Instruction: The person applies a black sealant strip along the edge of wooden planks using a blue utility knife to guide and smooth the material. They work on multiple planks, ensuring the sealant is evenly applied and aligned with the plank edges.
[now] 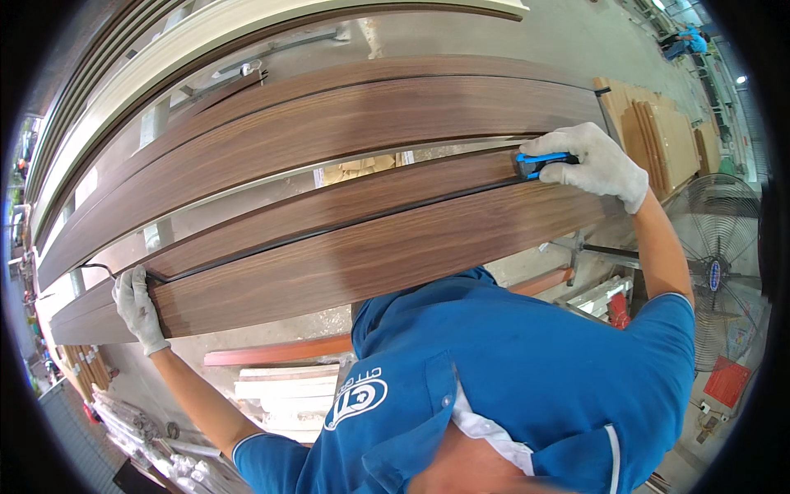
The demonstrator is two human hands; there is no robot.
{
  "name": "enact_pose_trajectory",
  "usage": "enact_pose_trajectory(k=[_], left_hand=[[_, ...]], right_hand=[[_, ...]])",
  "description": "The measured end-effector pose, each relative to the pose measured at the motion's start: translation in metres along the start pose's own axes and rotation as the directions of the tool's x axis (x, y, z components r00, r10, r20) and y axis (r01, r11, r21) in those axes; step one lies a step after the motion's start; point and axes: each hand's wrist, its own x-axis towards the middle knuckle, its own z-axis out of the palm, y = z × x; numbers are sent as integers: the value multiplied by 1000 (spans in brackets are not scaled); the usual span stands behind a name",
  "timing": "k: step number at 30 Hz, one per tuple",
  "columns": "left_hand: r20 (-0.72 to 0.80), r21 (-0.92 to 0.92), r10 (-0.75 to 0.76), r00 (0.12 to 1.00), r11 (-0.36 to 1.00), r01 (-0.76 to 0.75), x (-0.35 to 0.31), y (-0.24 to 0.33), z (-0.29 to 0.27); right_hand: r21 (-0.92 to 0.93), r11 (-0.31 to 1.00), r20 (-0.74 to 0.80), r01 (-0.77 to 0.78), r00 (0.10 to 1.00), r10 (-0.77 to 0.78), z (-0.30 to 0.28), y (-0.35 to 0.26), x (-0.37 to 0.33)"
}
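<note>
Two long brown wood-grain panels lie side by side in front of me, the farther panel (370, 107) and the nearer panel (370, 243). Along the nearer one runs a thin black strip (329, 220), whose loose left end curls up. My left hand (138, 309), in a white glove, is closed on this strip near the left end; its fingertips are partly hidden. My right hand (597, 160), also gloved, grips a small blue-and-black hand tool (543, 165) against the nearer panel's right part, over the strip. The tool's exact kind is unclear.
A large standing fan (714, 276) is close by my right arm. Stacked boards (658, 136) lie beyond the panels' right end. White and dark profiles (271, 12) line the far left. Below are reddish bars (280, 350). Another person (690, 41) is at the far right.
</note>
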Motion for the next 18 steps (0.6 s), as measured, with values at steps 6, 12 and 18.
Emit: enact_pose_trajectory(k=[6,12,18], left_hand=[[-43,64,-23,999,998,25,-5,-5,2],[-51,74,-11,999,997,15,-5,-6,2],[-62,79,-17,998,997,22,-6,7,0]], right_hand=[[7,986,29,166,986,-166,-5,20,7],[41,964,17,262,965,-263,8,20,23],[-155,893,84,423,906,-415,18,2,45]])
